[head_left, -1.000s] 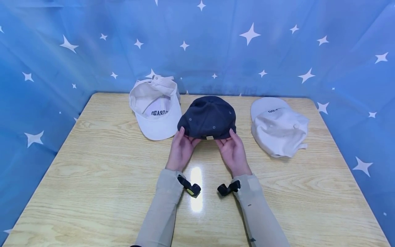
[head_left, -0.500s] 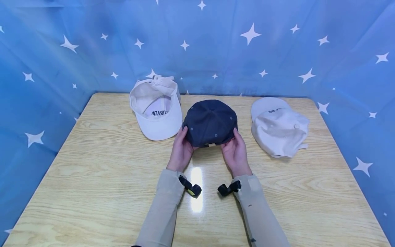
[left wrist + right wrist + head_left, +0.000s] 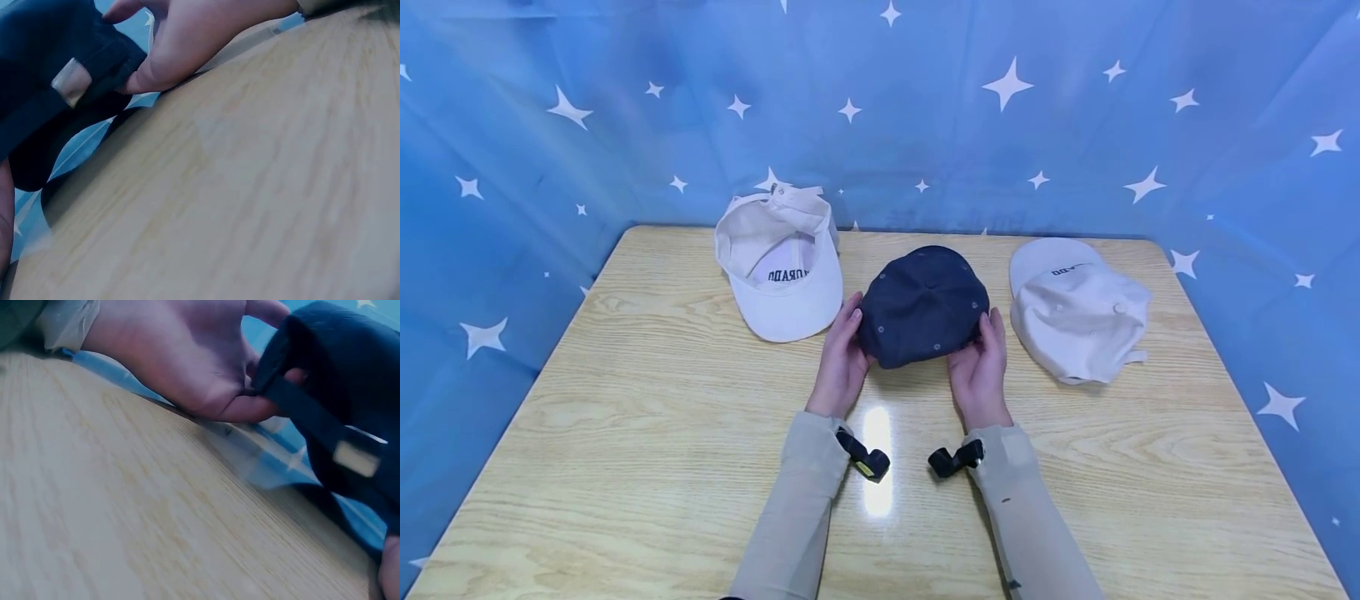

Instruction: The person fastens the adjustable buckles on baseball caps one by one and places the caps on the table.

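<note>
Both hands were on it! The dark cap (image 3: pixel 925 304) sat at twelve o'clock from the person, crown up and a little askew. The left hand (image 3: pixel 841 358) had it at eight o'clock, the right hand (image 3: pixel 981 367) at four, each pinching the edge, thumb at the side and fingers partly out of sight below. Neither hand was spread wide; the grip looked light. The wrist views caught the strap (image 3: pixel 304 411) and its metal buckle (image 3: pixel 72 81) on the near side; the cap seemed held off the table (image 3: pixel 625 400), though I couldn't be sure about the brim.

And here was the danger! With only the edges held, a loosened thumb on one side could let the soft crown sag and swing from the other. Pull the hands apart unevenly, and the strap could probably slide through its buckle. Tight quarters too: the upturned white cap (image 3: pixel 790 312) lay at nine to ten o'clock, its brim just beside the left knuckles, so a leftward drift could nudge it. The other pale cap (image 3: pixel 1078 321), at three o'clock, had more room, but a wide right elbow might have caught it.
</note>
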### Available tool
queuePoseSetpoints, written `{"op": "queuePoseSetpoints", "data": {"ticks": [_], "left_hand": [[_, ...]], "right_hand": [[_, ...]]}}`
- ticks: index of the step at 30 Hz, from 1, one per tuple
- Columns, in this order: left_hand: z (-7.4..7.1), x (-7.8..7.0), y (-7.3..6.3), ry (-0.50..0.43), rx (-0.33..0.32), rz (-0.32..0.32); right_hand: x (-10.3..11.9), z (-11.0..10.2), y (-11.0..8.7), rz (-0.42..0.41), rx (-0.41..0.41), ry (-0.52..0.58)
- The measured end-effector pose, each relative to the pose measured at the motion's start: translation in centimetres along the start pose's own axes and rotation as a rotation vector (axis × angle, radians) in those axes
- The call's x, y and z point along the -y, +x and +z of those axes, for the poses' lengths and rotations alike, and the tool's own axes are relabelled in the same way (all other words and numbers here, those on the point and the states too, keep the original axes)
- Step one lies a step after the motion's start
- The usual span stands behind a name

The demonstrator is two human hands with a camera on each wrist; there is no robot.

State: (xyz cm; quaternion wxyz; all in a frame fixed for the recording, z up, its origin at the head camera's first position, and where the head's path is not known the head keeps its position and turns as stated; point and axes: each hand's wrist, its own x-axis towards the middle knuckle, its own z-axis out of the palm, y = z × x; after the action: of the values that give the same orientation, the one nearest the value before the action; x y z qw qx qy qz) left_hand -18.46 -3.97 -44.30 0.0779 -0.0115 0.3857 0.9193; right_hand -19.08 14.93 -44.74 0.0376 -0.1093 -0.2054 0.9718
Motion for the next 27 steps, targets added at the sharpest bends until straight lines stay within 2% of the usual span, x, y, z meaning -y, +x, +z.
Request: {"op": "queuePoseSetpoints", "data": {"ticks": [3,7,10,20,27], "left_hand": [[0.1,0.1,0.0,0.026,0.009,0.014],[0.2,0.3,0.3,0.028,0.029,0.069],[0.2,0.4,0.4,0.024,0.017,0.096],[0.1,0.3,0.3,0.032,-0.057,0.084],[-0.1,0.0,0.5,0.015,-0.087,0.133]], "right_hand": [[-0.1,0.1,0.0,-0.054,0.015,-0.046],[-0.2,0.2,0.2,-0.064,0.044,-0.14],[-0.3,0.1,0.5,-0.048,0.071,-0.208],[-0.6,0.5,2.1,0.011,0.129,-0.392],[-1.1,1.8,2.9,0.058,0.18,-0.592]]}}
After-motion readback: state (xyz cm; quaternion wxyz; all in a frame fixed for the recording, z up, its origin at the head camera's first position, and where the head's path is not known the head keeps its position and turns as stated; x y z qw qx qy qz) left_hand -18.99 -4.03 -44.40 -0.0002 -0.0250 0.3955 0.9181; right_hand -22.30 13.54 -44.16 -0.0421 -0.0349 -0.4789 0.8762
